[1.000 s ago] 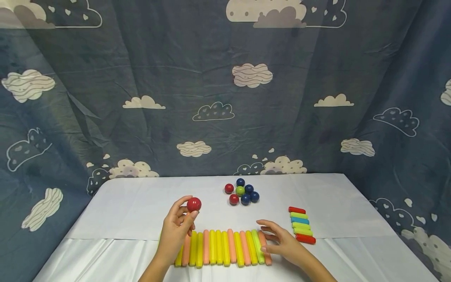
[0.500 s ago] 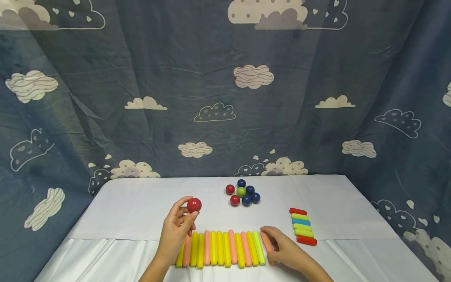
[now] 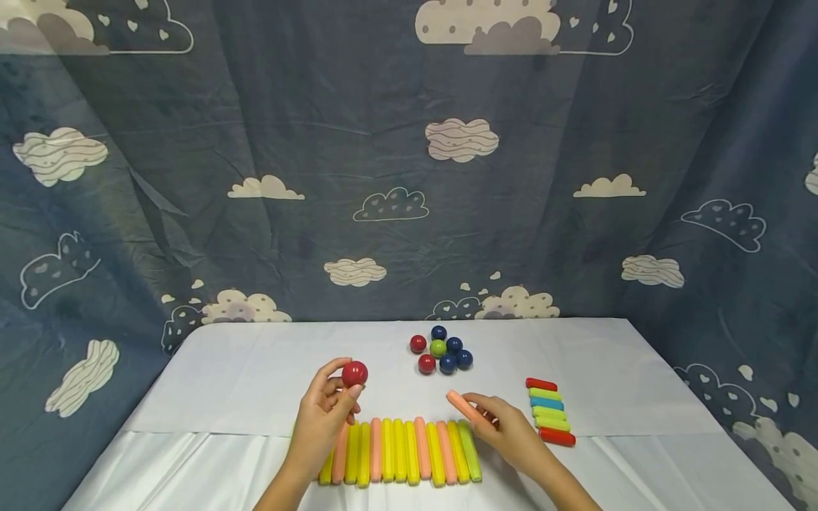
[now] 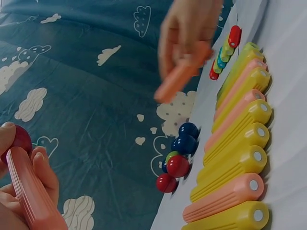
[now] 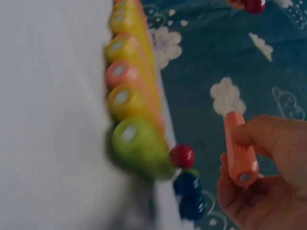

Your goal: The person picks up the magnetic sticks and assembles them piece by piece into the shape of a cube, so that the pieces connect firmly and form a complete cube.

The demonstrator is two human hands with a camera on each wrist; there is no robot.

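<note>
My left hand, raised at the left end of a row of sticks, pinches a glossy red ball between thumb and fingertips. In the left wrist view, a salmon-pink ribbed magnetic stick lies in that same hand, its upper end against the ball; the hand hides it in the head view. Over the right end of the row, my right hand grips another salmon-pink magnetic stick between thumb and fingers. Its free end points up and left, and a pale disc shows on its near end in the right wrist view.
Side by side on the white-covered table lie several yellow, pink and green sticks. Behind them is a cluster of blue, red and green balls. A stack of short coloured sticks lies at the right. A cloud-print curtain hangs behind.
My right hand has closed on the pink stick at the row's right end, drawn it away and lifted it, tilting it toward the left. The left hand has barely moved.
</note>
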